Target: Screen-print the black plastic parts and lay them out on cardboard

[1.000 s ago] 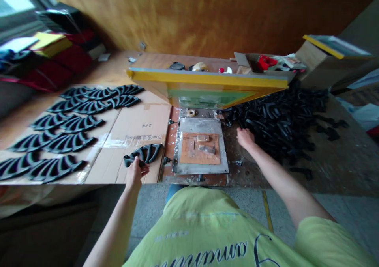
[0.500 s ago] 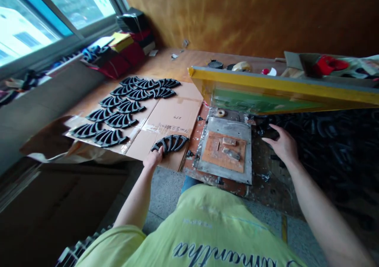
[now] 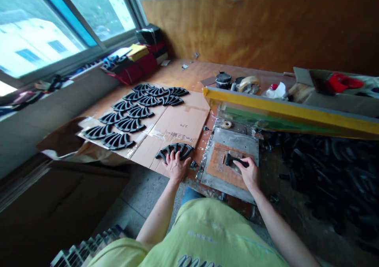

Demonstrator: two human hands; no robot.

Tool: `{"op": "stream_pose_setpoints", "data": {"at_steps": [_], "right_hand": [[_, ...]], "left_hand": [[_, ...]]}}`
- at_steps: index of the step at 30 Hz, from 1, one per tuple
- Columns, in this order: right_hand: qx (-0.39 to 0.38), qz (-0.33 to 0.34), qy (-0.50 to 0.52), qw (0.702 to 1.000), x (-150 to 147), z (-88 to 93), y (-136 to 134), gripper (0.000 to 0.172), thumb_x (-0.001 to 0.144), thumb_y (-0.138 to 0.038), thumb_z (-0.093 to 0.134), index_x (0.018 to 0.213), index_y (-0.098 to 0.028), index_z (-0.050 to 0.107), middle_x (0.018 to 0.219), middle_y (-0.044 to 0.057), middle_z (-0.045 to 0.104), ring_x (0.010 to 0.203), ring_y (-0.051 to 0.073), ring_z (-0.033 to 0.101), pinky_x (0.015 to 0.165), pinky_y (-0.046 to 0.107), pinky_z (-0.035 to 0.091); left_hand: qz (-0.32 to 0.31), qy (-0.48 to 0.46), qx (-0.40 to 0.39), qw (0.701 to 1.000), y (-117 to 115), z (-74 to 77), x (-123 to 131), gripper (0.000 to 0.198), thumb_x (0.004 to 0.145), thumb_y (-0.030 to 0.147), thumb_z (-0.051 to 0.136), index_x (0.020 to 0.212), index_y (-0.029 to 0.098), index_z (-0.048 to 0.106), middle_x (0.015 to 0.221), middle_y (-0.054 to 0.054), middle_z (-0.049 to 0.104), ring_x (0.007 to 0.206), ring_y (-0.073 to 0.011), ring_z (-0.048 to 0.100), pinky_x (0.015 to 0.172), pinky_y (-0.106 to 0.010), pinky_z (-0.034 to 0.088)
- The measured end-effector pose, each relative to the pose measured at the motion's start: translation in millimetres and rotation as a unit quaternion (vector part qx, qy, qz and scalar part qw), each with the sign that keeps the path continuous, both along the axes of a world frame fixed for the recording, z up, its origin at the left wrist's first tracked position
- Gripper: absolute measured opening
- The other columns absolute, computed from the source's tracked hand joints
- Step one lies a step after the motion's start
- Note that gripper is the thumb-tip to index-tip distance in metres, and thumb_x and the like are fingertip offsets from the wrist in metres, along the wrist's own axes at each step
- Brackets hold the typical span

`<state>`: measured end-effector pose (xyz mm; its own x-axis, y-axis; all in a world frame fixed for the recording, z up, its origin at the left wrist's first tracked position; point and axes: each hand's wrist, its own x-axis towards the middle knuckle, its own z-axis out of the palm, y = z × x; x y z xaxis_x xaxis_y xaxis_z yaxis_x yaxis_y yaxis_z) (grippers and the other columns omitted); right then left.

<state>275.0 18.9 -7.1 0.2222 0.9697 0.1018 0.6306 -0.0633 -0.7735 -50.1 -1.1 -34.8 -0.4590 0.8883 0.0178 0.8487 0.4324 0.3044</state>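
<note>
My left hand [image 3: 176, 166] lies with fingers spread on a black fan-shaped ribbed part [image 3: 175, 150] at the near right corner of a flat cardboard sheet [image 3: 173, 126]. My right hand [image 3: 250, 173] holds a small black part [image 3: 233, 161] down on the orange pad [image 3: 218, 166] of a metal jig plate [image 3: 236, 139]. A yellow-framed printing screen [image 3: 284, 110] stands tilted up just behind the plate.
Several black fan-shaped parts [image 3: 127, 115] lie in rows on the cardboard's left side. A heap of black parts [image 3: 328, 164] covers the table at the right. Tape rolls, a tin [image 3: 223, 79] and a cardboard box [image 3: 334, 89] stand behind the screen. Windows are at the left.
My right hand came back from the black heap with a small part and set it on the orange pad. My left hand stayed on the fan-shaped part, its fingers now spread. The view swung left.
</note>
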Motion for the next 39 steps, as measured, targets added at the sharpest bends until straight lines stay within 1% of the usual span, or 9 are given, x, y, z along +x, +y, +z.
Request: {"op": "stream_pose_setpoints", "data": {"at_steps": [4, 8, 13, 16, 19, 23, 27, 32, 39], "right_hand": [[0.068, 0.018, -0.063, 0.996, -5.0, -10.0, -1.2, 0.058, 0.081, -0.079, 0.051, 0.083, -0.023, 0.064, 0.088, 0.014, 0.071, 0.084, 0.031, 0.066, 0.077, 0.045, 0.052], [0.137, 0.051, -0.089, 0.985, -5.7, -7.9, 1.0, 0.045, 0.086, -0.068, 0.056, 0.085, -0.024, 0.065, 0.091, 0.015, 0.066, 0.091, 0.032, 0.064, 0.083, 0.049, 0.053], [0.144, 0.064, -0.093, 0.983, -2.5, -10.7, 5.4, 0.043, 0.085, -0.066, 0.058, 0.092, -0.025, 0.069, 0.09, 0.014, 0.066, 0.085, 0.033, 0.065, 0.08, 0.052, 0.054], [0.144, 0.059, -0.092, 0.984, 0.8, -15.4, 7.3, 0.046, 0.081, -0.071, 0.059, 0.088, -0.027, 0.072, 0.087, 0.014, 0.067, 0.083, 0.034, 0.066, 0.077, 0.054, 0.056], [0.13, 0.061, -0.112, 0.983, 4.0, -13.2, 8.3, 0.047, 0.077, -0.078, 0.056, 0.081, -0.034, 0.074, 0.085, 0.012, 0.069, 0.081, 0.035, 0.067, 0.075, 0.056, 0.056], [0.098, 0.068, -0.144, 0.982, 4.4, -1.3, 9.2, 0.049, 0.074, -0.082, 0.048, 0.073, -0.042, 0.076, 0.078, 0.011, 0.068, 0.075, 0.035, 0.066, 0.069, 0.058, 0.056], [0.093, 0.057, -0.167, 0.98, 2.4, 2.7, 6.7, 0.049, 0.077, -0.079, 0.046, 0.072, -0.041, 0.076, 0.079, 0.012, 0.065, 0.074, 0.034, 0.065, 0.068, 0.057, 0.056], [0.098, 0.047, -0.201, 0.973, 4.5, -6.9, -2.3, 0.055, 0.086, -0.074, 0.046, 0.083, -0.028, 0.076, 0.084, 0.011, 0.065, 0.08, 0.028, 0.065, 0.074, 0.045, 0.056], [0.102, 0.045, -0.256, 0.96, 0.4, -11.8, -9.3, 0.049, 0.092, -0.066, 0.049, 0.101, -0.023, 0.072, 0.097, 0.009, 0.067, 0.089, 0.024, 0.068, 0.08, 0.038, 0.056]], "left_hand": [[0.021, -0.021, -0.02, 0.999, 12.6, -1.8, -5.9, 0.069, 0.08, 0.068, 0.057, 0.132, 0.024, 0.061, 0.152, -0.017, 0.046, 0.142, -0.0442, 0.03, 0.11, -0.067, 0.022], [0.021, -0.023, -0.016, 0.999, 17.0, -11.2, -13.4, 0.059, 0.077, 0.064, 0.063, 0.123, 0.026, 0.067, 0.148, -0.014, 0.052, 0.138, -0.0438, 0.036, 0.109, -0.064, 0.025], [-0.086, -0.022, 0.004, 0.996, 37.2, -20.8, -54.1, 0.055, 0.074, 0.062, 0.07, 0.118, 0.029, 0.071, 0.144, -0.009, 0.057, 0.138, -0.0413, 0.039, 0.112, -0.058, 0.026], [-0.19, -0.015, 0.03, 0.981, 82.1, -17.1, -97.3, 0.056, 0.071, 0.062, 0.073, 0.116, 0.029, 0.071, 0.143, -0.009, 0.059, 0.137, -0.0393, 0.041, 0.112, -0.056, 0.027], [-0.249, -0.008, 0.03, 0.968, 148.9, -9.5, -142.9, 0.058, 0.068, 0.061, 0.076, 0.115, 0.028, 0.072, 0.142, -0.008, 0.059, 0.136, -0.0381, 0.042, 0.112, -0.054, 0.029], [-0.272, 0.0, 0.023, 0.962, 235.6, -4.5, -193.1, 0.058, 0.07, 0.061, 0.075, 0.116, 0.025, 0.071, 0.141, -0.009, 0.06, 0.136, -0.0366, 0.043, 0.113, -0.051, 0.029], [-0.242, -0.005, 0.008, 0.97, 285.9, -9.4, -227.7, 0.06, 0.071, 0.061, 0.074, 0.118, 0.024, 0.07, 0.14, -0.011, 0.06, 0.133, -0.0363, 0.045, 0.112, -0.049, 0.03], [-0.163, 0.006, -0.008, 0.987, 301.7, -19.3, -242.0, 0.062, 0.076, 0.065, 0.066, 0.124, 0.025, 0.066, 0.145, -0.009, 0.056, 0.138, -0.0352, 0.04, 0.113, -0.049, 0.029], [-0.096, 0.025, -0.02, 0.995, 287.4, -11.4, -216.6, 0.064, 0.088, 0.056, 0.057, 0.142, 0.022, 0.052, 0.156, -0.013, 0.043, 0.146, -0.0402, 0.028, 0.117, -0.064, 0.015]]}}
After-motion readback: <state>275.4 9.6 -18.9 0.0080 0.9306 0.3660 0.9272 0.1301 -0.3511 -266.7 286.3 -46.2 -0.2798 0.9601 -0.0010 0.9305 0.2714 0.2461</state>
